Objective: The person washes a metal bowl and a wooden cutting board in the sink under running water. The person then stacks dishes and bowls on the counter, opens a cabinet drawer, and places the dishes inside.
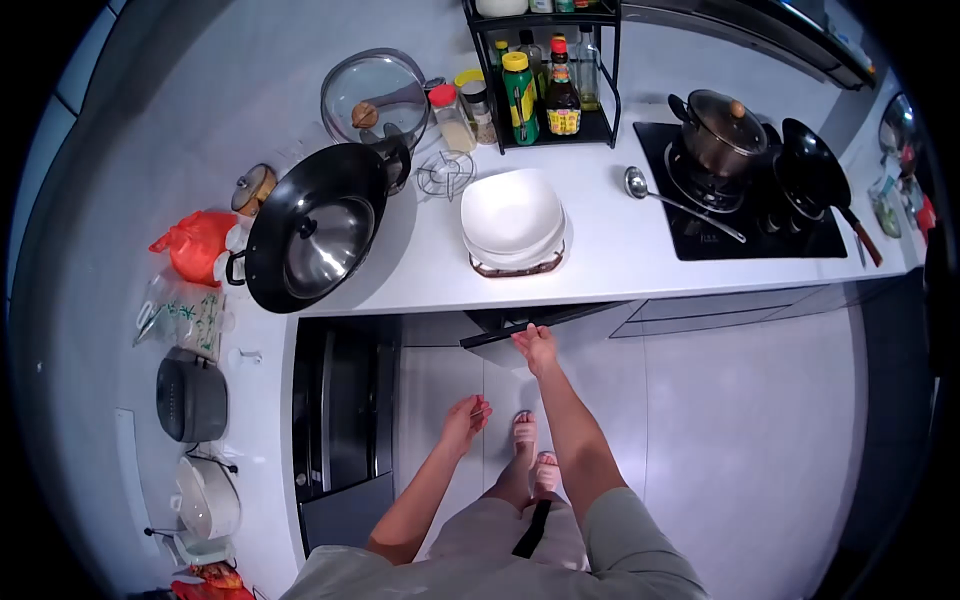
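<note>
My right hand (537,348) has its fingers on the dark top edge of a cabinet door (492,338) below the counter. The door stands partly open, and a dark gap shows behind it. Lower and to the left, my left hand (466,421) hangs in the air above the floor, fingers loosely curled and a little apart, with nothing visible in them. On the counter above the door, white square bowls (512,212) are stacked on a brown rack (518,269). The cabinet's inside is hidden from view.
A black wok (265,250) with a steel lid (330,245) stands on the left corner. A black rack (616,75) holds several bottles. Right of it are a stove (700,243), a lidded pot (722,140) and a ladle (690,210). An oven (350,400) is at lower left.
</note>
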A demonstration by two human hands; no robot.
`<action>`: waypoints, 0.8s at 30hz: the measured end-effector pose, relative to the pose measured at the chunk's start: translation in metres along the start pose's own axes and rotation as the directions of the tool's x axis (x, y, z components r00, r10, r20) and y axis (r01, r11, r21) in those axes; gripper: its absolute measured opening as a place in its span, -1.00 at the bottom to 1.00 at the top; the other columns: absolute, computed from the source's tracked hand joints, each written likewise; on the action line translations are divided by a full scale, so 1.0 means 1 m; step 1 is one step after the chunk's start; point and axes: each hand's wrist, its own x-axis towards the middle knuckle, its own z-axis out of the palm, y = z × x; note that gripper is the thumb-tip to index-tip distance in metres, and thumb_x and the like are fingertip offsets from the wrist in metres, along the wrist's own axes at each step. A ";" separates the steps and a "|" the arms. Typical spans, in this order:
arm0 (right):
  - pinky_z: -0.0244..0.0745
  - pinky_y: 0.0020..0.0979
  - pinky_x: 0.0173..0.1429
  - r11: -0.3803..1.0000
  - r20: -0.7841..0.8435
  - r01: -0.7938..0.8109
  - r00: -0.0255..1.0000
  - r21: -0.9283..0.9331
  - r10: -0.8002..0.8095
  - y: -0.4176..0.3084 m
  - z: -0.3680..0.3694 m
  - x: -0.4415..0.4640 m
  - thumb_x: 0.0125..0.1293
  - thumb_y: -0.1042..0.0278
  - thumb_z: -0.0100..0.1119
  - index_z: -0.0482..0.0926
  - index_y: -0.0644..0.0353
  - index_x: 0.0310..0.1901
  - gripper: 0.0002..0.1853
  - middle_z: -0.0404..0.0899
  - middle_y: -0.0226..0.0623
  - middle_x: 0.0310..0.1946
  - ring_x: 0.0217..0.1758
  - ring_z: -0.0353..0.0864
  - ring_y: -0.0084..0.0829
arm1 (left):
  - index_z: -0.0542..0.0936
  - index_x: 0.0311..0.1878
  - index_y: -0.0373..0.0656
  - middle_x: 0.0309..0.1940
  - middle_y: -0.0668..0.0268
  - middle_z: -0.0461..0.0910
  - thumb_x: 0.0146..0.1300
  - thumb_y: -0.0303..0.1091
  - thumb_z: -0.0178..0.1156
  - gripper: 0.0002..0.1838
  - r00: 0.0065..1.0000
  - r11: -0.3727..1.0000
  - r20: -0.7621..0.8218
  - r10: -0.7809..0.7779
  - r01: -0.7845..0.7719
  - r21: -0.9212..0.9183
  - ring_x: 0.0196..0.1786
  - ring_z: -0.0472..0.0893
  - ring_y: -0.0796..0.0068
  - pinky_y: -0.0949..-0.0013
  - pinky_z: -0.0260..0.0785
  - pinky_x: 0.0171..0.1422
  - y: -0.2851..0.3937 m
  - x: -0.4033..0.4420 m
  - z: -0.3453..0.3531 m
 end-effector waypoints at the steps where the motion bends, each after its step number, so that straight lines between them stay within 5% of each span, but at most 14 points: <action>1: 0.56 -0.34 -0.17 1.000 -0.006 0.004 1.000 0.006 -0.004 -0.004 0.005 0.005 0.40 0.27 -0.04 0.28 0.12 -0.27 -0.85 0.53 -0.23 -0.35 -0.28 0.62 -0.35 | 0.51 -0.15 -0.11 -0.29 0.37 0.59 0.36 -0.22 0.00 -0.80 1.000 1.000 0.007 0.000 0.000 -0.021 -0.26 0.59 0.52 0.51 0.41 -0.24 0.006 0.010 -0.001; 7: 0.49 -0.32 0.04 0.982 0.100 0.132 0.984 0.136 -0.147 -0.004 0.018 0.027 0.41 0.31 -0.04 0.31 0.09 -0.26 -0.90 0.53 -0.27 -0.26 -0.11 0.58 -0.35 | 0.50 -0.16 -0.11 -0.32 0.37 0.55 0.35 -0.23 -0.02 -0.80 1.000 0.999 -0.001 -0.012 0.012 -0.031 -0.26 0.56 0.52 0.49 0.40 -0.14 0.049 0.039 0.015; 11: 0.49 -0.35 0.08 0.972 0.153 0.097 0.980 0.215 -0.131 -0.004 0.016 0.032 0.37 0.30 0.03 0.40 0.07 -0.05 -0.83 0.54 -0.36 -0.21 -0.15 0.57 -0.45 | 0.50 -0.13 -0.13 -0.29 0.34 0.57 0.35 -0.22 -0.01 -0.79 0.999 0.999 0.028 -0.027 0.028 -0.015 -0.24 0.58 0.51 0.51 0.41 -0.20 0.061 0.068 0.018; 24: 0.47 -0.31 0.11 0.959 0.161 -0.053 0.987 0.277 0.008 -0.020 -0.022 0.042 0.21 0.68 -0.02 0.39 0.15 0.02 -0.65 0.49 -0.27 -0.03 0.02 0.51 -0.35 | 0.50 -0.07 -0.15 -0.24 0.30 0.55 0.32 -0.25 0.04 -0.77 0.989 0.980 0.075 -0.131 0.118 0.159 -0.19 0.58 0.44 0.50 0.40 -0.22 0.066 0.103 0.100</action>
